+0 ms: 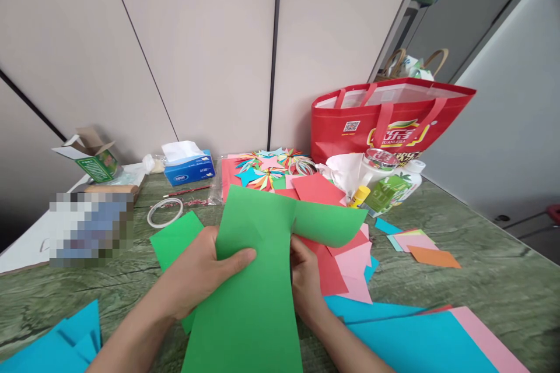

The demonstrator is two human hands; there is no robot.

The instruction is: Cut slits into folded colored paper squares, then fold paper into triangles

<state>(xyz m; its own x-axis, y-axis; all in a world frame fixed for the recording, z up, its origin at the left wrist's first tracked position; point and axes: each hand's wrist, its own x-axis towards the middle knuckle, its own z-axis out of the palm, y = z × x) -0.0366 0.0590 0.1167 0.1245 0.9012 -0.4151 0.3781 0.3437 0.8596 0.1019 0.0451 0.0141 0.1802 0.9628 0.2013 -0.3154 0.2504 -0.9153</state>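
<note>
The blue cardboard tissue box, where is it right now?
In the head view, the blue cardboard tissue box sits left of centre near the back of the green marbled table, between the opened green carton and the multicoloured paper shapes.

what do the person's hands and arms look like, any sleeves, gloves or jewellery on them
The left hand and right hand are ungloved. The left forearm and right forearm are bare as far as they show, with no sleeve, watch or bracelet in view. Parts of both hands are hidden, so rings can't be ruled out.
</note>
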